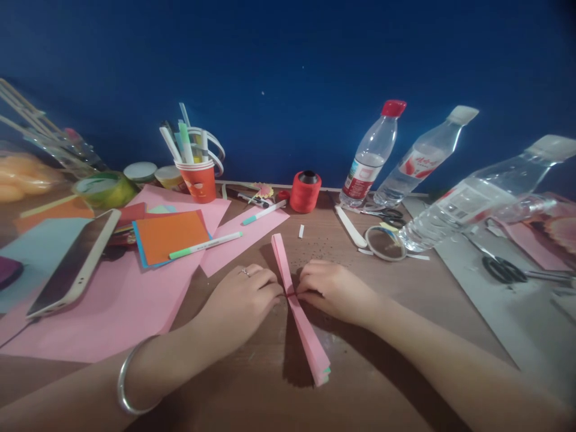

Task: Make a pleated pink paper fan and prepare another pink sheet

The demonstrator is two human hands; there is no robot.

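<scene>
A narrow folded strip of pink paper [306, 336] stands out between my hands, pinched in at its middle and fanning slightly at both ends. Pale green shows at its near end. Around the pinched middle runs a thin red thread [290, 294]. My left hand [247, 294], with a ring on one finger, is closed at the left of that middle, its fingertips on the thread. On the other side my right hand [330, 289] is closed too, fingers curled at the thread. The thread's ends are hidden in the fingers.
Behind the hands stands a red thread spool [305, 193]. Pink sheets [135, 300], orange paper [171, 236], a phone [74, 264] and a red pen cup [198, 183] lie left. Right are several bottles [472, 201], scissors [504, 270] and a tape roll [386, 243].
</scene>
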